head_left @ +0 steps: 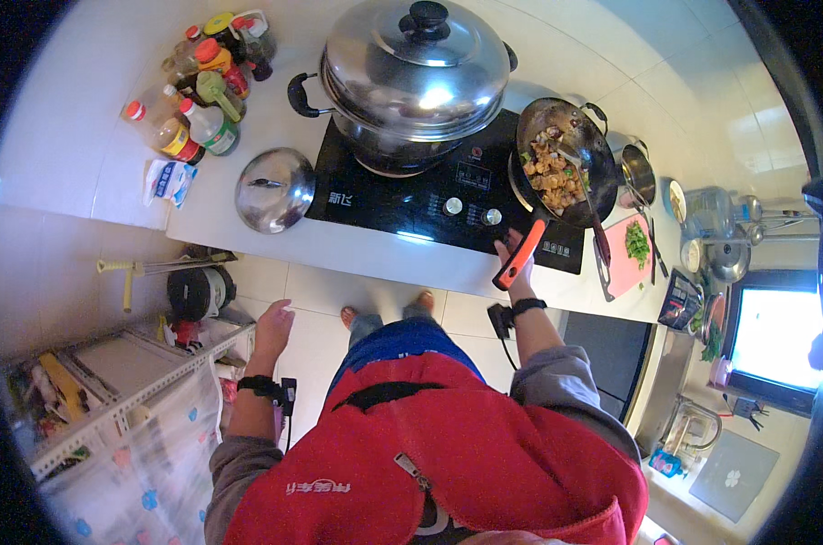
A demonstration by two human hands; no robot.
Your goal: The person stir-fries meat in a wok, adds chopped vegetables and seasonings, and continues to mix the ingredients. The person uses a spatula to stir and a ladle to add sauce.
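Note:
My right hand (515, 253) is at the front edge of the black cooktop (397, 218), partly behind the orange handle (522, 253) of a wok (598, 184); whether it touches the handle or a control knob (491, 216) I cannot tell. Browned, diced food (554, 178) fills one side of the wok, with a dark-handled spatula (590, 204) resting in it. My left hand (274, 328) hangs in the air before the counter, holding nothing, fingers slightly curled. A large lidded steel steamer pot (418, 82) stands on the cooktop's left part.
Left on the counter lie a round steel lid (275, 191) and several sauce bottles (210, 129). To the right, chopped greens (636, 244) and a knife (658, 253) are by a pink cutting board (619, 272). A shelving rack (139, 381) stands at lower left.

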